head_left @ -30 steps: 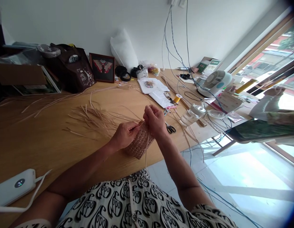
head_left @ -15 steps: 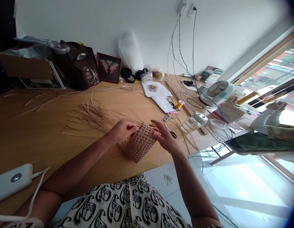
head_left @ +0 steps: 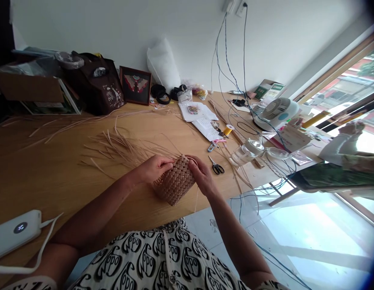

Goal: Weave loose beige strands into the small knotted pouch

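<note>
**Entry: woven cane piece [head_left: 175, 181], held in both hands**

Hands: your right hand [head_left: 202, 175] has just closed in from a wide spread and now wraps the piece's right side. Your left hand [head_left: 153, 169] holds its left side, fingers curled over the top edge. Both grips are narrow.

Location: between your hands, over the desk [head_left: 63, 181]; you cannot tell whether it touches the surface.

Beside it: loose cane strands [head_left: 114, 147] fanning left. Near: white power bank [head_left: 16, 233], black-handled scissors [head_left: 216, 166], yellow spool [head_left: 228, 129], glass teapot [head_left: 246, 153], handwritten papers [head_left: 205, 129].

Far: white desk fan [head_left: 277, 112], framed butterfly picture [head_left: 135, 85], dark tote bag [head_left: 96, 90].
</note>
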The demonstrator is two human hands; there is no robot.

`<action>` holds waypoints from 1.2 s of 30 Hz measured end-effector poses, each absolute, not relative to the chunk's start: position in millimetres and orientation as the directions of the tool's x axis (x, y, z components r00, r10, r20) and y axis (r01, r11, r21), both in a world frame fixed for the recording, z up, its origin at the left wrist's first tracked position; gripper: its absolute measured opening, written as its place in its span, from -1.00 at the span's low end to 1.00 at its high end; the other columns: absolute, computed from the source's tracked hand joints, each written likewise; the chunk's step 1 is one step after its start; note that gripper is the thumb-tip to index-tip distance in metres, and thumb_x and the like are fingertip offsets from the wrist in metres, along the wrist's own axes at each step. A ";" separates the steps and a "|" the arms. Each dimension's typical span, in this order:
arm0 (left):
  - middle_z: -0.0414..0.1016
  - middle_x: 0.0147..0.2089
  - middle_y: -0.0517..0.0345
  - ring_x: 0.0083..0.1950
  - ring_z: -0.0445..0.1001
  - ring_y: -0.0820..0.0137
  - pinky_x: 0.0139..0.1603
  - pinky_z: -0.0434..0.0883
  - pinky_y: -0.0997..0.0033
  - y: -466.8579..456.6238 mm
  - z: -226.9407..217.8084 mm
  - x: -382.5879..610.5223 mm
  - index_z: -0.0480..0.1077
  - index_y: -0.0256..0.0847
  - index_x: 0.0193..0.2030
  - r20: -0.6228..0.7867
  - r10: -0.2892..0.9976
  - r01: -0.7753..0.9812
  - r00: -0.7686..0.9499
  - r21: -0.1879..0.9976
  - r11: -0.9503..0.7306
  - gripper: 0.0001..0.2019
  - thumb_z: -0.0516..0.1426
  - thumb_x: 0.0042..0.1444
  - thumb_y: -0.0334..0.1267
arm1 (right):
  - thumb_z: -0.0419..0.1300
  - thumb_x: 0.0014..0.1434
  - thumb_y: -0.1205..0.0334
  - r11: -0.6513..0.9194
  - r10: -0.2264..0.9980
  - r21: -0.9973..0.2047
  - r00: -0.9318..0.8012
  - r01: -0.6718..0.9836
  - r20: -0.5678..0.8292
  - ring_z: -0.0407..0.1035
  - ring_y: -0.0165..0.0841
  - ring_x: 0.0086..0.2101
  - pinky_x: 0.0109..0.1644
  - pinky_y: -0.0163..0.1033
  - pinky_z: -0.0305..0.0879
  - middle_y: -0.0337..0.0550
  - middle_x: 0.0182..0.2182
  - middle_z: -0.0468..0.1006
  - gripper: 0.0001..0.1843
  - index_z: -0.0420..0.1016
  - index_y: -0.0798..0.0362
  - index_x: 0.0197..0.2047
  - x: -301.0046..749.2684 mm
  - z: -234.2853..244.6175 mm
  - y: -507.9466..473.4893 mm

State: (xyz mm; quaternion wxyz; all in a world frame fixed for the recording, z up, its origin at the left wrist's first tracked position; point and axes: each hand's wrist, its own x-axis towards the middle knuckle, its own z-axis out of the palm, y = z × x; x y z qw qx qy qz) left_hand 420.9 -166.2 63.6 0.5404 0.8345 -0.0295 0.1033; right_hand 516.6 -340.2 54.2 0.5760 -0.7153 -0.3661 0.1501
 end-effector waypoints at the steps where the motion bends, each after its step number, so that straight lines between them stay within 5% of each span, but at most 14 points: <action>1: 0.57 -0.31 0.14 -0.18 0.49 0.35 -0.15 0.43 0.42 -164.8 63.8 420.8 0.51 -0.25 -0.31 0.193 0.033 -0.165 0.981 0.905 -0.392 -0.79 0.05 0.08 -0.28 | 0.01 0.22 0.00 -0.080 0.696 -0.933 0.690 0.351 0.200 0.34 -0.31 -0.09 0.01 -0.22 0.23 -0.11 -0.13 0.50 -0.62 0.41 0.07 -0.06 517.1 53.7 -340.2; 6: 0.51 -0.01 0.04 0.03 0.44 0.32 0.09 0.36 0.32 -171.3 67.2 418.8 0.47 -0.27 -0.08 0.207 0.171 -0.141 0.963 0.933 -0.331 -0.70 0.07 0.04 -0.35 | -0.04 0.23 -0.01 -0.122 0.691 -0.931 0.703 0.345 0.170 0.33 -0.28 -0.07 0.03 -0.18 0.21 -0.09 -0.13 0.49 -0.59 0.40 0.08 -0.05 514.3 50.9 -338.9; 14: 0.57 -0.22 0.02 -0.17 0.50 0.33 -0.05 0.41 0.33 -168.8 66.1 419.8 0.50 -0.31 -0.29 0.215 0.250 -0.138 0.944 0.946 -0.294 -0.82 0.16 -0.06 -0.35 | 0.05 0.20 0.05 -0.196 0.661 -0.821 0.690 0.536 0.293 0.35 -0.30 -0.13 -0.11 -0.20 0.30 -0.06 -0.10 0.45 -0.65 0.41 0.03 -0.03 516.1 58.0 -338.2; 21: 0.55 -0.26 0.06 -0.21 0.48 0.36 -0.16 0.40 0.41 -173.3 66.7 418.0 0.49 -0.31 -0.28 0.193 0.213 -0.138 0.958 0.960 -0.245 -0.82 0.14 -0.01 -0.30 | 0.11 0.19 0.17 -0.114 0.803 -0.569 0.413 0.814 0.430 0.34 -0.44 -0.37 -0.29 -0.33 0.22 -0.18 -0.36 0.47 -0.81 0.54 0.01 -0.25 515.2 99.7 -324.3; 30: 0.55 -0.26 0.09 -0.22 0.48 0.36 -0.16 0.38 0.41 -163.2 66.5 414.3 0.48 -0.25 -0.26 0.277 0.186 -0.148 0.943 0.848 -0.509 -0.80 0.06 0.10 -0.23 | 0.06 0.19 0.34 -0.206 0.868 -0.411 0.360 0.888 0.342 0.29 -0.42 -0.37 -0.29 -0.32 0.14 -0.14 -0.38 0.42 -0.81 0.51 0.07 -0.30 516.5 108.1 -318.3; 36: 0.51 -0.29 0.08 -0.27 0.44 0.40 -0.22 0.33 0.45 -168.4 76.9 409.9 0.41 -0.26 -0.25 0.365 0.178 -0.168 0.914 0.740 -0.651 -0.79 -0.01 0.17 -0.23 | 0.09 0.21 0.19 -0.141 0.948 -0.414 0.243 0.899 0.204 0.26 -0.42 -0.37 -0.29 -0.32 0.11 -0.15 -0.44 0.37 -0.78 0.53 0.08 -0.35 522.7 113.1 -309.2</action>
